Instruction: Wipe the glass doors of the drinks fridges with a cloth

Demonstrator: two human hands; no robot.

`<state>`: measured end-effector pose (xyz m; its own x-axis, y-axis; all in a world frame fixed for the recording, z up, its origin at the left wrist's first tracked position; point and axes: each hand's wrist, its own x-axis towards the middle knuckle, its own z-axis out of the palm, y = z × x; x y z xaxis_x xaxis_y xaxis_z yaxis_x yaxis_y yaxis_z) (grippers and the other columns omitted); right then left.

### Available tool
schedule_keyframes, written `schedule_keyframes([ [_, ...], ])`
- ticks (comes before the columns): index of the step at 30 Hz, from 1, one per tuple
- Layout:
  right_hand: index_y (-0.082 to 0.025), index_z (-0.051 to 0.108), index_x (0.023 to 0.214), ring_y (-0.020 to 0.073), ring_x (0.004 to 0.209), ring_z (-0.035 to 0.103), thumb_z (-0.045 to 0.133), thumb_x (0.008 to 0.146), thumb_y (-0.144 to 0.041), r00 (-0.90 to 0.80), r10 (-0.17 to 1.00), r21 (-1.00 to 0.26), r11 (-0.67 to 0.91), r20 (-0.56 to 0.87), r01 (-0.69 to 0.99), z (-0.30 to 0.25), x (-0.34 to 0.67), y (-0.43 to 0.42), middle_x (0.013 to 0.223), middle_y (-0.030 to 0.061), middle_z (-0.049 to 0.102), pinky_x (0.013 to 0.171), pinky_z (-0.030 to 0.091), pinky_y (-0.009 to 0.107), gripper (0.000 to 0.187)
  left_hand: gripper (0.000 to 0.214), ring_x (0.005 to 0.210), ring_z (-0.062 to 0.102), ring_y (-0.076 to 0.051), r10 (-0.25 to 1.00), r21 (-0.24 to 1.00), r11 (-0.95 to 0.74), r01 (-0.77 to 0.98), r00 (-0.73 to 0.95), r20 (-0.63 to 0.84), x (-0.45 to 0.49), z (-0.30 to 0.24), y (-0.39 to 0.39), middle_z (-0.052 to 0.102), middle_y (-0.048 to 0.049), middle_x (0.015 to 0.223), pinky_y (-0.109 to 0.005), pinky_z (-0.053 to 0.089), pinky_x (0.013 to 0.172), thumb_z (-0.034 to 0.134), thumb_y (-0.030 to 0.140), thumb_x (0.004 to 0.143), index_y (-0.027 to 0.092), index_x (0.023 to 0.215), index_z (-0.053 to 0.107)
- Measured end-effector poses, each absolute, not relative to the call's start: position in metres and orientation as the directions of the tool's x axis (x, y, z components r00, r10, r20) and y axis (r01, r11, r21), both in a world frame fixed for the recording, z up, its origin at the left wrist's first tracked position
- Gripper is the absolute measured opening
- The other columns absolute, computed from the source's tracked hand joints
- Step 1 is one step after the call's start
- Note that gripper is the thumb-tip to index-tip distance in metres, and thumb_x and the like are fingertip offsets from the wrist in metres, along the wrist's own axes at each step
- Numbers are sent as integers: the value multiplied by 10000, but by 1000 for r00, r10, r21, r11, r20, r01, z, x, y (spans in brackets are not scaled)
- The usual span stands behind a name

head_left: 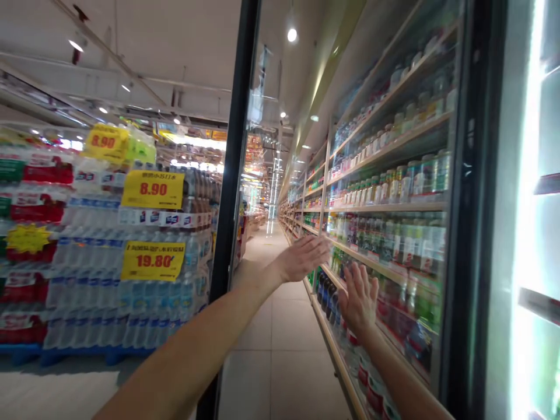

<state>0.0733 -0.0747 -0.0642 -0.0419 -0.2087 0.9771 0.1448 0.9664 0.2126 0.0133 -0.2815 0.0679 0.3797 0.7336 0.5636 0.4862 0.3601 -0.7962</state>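
Both of my arms reach forward toward a black-framed glass door. My left hand is stretched out in front of the pane, fingers extended and pointing right, with nothing in it. Lower and to its right, my right hand is raised with its fingers spread, also holding nothing. Whether either hand touches the glass I cannot tell. Shelves of bottles show in the pane behind the hands; I cannot tell whether they are seen through it or reflected.
At left stand stacked packs of bottled water on a blue pallet, with a yellow price sign on them. A lit cooler interior lies at the far right. Pale floor tiles run down an aisle.
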Motion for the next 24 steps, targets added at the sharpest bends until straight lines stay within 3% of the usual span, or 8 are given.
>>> schedule_keyframes([
  [5, -196, 163, 1445, 278, 1349, 271, 426, 871, -259, -36, -185, 188, 974, 982, 125, -66, 72, -75, 1418, 146, 380, 1069, 208, 535, 634, 417, 1368, 219, -254, 228, -313, 765, 563, 218, 949, 5, 98, -301, 405, -166, 1392, -478, 287, 1074, 358, 160, 904, 105, 1317, 370],
  [7, -200, 155, 1447, 275, 1344, 280, 427, 871, -270, -30, -197, 199, 972, 980, 124, -67, 71, -74, 1428, 139, 368, 1071, 206, 528, 641, 425, 1370, 217, -244, 328, -414, 720, 557, 254, 910, 7, 90, -301, 403, -143, 1399, -467, 291, 1075, 355, 162, 906, 135, 1330, 359],
  [11, -194, 160, 1447, 277, 1338, 292, 425, 873, -284, -20, -204, 205, 970, 979, 132, -67, 69, -73, 1428, 139, 366, 1073, 203, 524, 638, 413, 1355, 260, -204, 743, -817, 356, 454, 393, 542, 11, 64, -300, 424, -66, 1399, -385, 299, 1087, 354, 156, 904, 179, 1313, 401],
  [13, -193, 167, 1445, 279, 1333, 302, 425, 875, -282, -18, -204, 204, 969, 979, 140, -67, 69, -72, 1418, 143, 381, 1070, 208, 524, 632, 408, 1359, 252, -201, 698, -763, 437, 476, 356, 621, 7, 69, -308, 424, -73, 1399, -388, 299, 1090, 360, 148, 900, 172, 1305, 411],
  [16, -197, 172, 1443, 285, 1324, 317, 425, 875, -282, -28, -202, 204, 969, 979, 141, -68, 70, -72, 1404, 146, 400, 1064, 217, 528, 628, 429, 1376, 202, -228, 315, -400, 739, 542, 247, 916, 0, 84, -325, 398, -134, 1404, -448, 294, 1085, 381, 145, 892, 140, 1320, 379],
  [18, -194, 173, 1442, 290, 1322, 320, 428, 873, -291, -30, -202, 204, 969, 979, 137, -68, 70, -72, 1397, 150, 406, 1061, 218, 534, 631, 441, 1383, 171, -248, 207, -299, 785, 542, 226, 952, -1, 78, -332, 388, -160, 1404, -476, 288, 1080, 403, 157, 888, 127, 1326, 368],
  [22, -193, 180, 1440, 285, 1325, 312, 432, 868, -292, -26, -210, 211, 967, 977, 139, -68, 69, -71, 1400, 142, 404, 1065, 214, 527, 633, 439, 1378, 194, -198, 638, -711, 516, 478, 339, 692, 6, 38, -341, 444, -75, 1381, -393, 311, 1079, 395, 123, 884, 190, 1319, 386],
  [24, -193, 187, 1438, 281, 1329, 303, 435, 864, -284, -30, -210, 212, 967, 977, 138, -68, 68, -70, 1409, 139, 392, 1069, 209, 526, 632, 436, 1372, 215, -198, 686, -744, 472, 473, 333, 647, 7, 28, -344, 453, -62, 1378, -386, 313, 1077, 405, 142, 886, 202, 1318, 394],
])
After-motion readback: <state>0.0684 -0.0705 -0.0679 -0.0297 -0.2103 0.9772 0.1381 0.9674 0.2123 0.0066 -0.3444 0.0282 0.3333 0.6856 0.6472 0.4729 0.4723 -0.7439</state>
